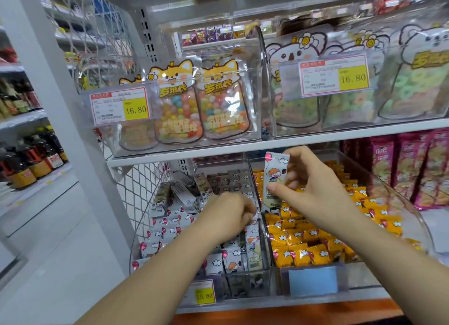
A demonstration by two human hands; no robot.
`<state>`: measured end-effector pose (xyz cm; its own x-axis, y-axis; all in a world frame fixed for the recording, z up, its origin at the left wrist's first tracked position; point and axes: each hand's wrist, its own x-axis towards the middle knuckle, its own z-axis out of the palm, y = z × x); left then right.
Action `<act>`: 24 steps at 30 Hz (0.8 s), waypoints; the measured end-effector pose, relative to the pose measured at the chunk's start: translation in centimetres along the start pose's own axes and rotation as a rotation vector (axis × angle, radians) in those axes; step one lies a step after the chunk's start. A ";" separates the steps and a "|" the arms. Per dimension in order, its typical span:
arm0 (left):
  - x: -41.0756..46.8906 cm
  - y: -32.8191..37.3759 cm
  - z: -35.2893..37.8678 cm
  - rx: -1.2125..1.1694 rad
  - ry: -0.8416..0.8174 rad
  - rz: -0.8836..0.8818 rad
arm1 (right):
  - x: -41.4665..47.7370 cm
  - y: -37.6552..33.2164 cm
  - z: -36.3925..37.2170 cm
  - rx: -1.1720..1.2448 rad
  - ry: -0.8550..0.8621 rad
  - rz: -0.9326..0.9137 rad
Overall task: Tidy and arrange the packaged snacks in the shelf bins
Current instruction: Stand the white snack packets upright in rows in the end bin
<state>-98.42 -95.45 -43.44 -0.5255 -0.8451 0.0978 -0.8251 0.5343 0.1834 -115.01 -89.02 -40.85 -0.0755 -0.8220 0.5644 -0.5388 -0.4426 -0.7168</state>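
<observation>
Fingers [301,155] and thumb of the right hand [315,186] pinched one white packet [276,174], holding it upright above the divider [264,230] between the two lower bins. The left hand [228,214] was down in the left bin [233,285], knuckles up, with its fingers curled under and blurred. Whether they gripped anything could not be told, since the hand itself hid what lay beneath it. That bin held a loose heap of white packets [170,225], some flat, some on edge along the divider. The right bin [401,203] was filled with orange packets [303,237], and part of its right side lay behind the right forearm. A blue card [313,281] covered its front. A yellow price tag [205,293] sat on the front of the left bin, its small print unreadable. The shelf board [243,149] passed close over the raised packet, leaving a shallow gap above the backs of the bins, while their fronts lay open toward the person. Wire mesh [145,186] closed off the left side. Pink packs [413,171] stood to the right, cut off by the frame edge.
</observation>
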 end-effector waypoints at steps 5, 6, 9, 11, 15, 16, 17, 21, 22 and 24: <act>1.1 0.9 0.5 0.262 -0.174 -0.021 | 0.0 0.0 0.1 0.035 -0.015 -0.005; 1.1 1.0 0.7 0.290 -0.185 -0.022 | 0.1 0.0 0.0 0.039 -0.019 -0.008; 1.0 1.2 1.3 0.322 -0.197 -0.025 | 0.1 0.0 -0.1 0.045 -0.028 -0.005; 0.9 1.2 1.6 0.317 -0.200 -0.037 | 0.1 0.2 -0.2 0.046 -0.032 0.006; 0.7 1.1 1.8 0.298 -0.212 -0.061 | 0.1 0.4 -0.3 0.037 -0.019 0.033; 0.6 1.1 1.8 0.287 -0.216 -0.067 | 0.1 0.4 -0.3 0.033 -0.016 0.038; 0.6 1.2 1.8 0.274 -0.223 -0.076 | 0.2 0.4 -0.3 0.026 -0.014 0.042; 0.3 1.4 1.3 0.252 -0.253 -0.092 | 0.3 0.3 -0.1 0.041 -0.006 0.068; 0.2 1.4 1.2 0.227 -0.257 -0.088 | 0.3 0.2 0.0 0.052 -0.005 0.070; -0.3 1.4 0.8 0.166 -0.253 -0.075 | 0.4 0.0 0.2 0.110 0.001 0.072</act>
<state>-99.58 -94.46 -43.94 -0.4800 -0.8625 -0.1602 -0.8750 0.4838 0.0165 -114.83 -89.46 -40.69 -0.1116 -0.8529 0.5101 -0.4365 -0.4191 -0.7962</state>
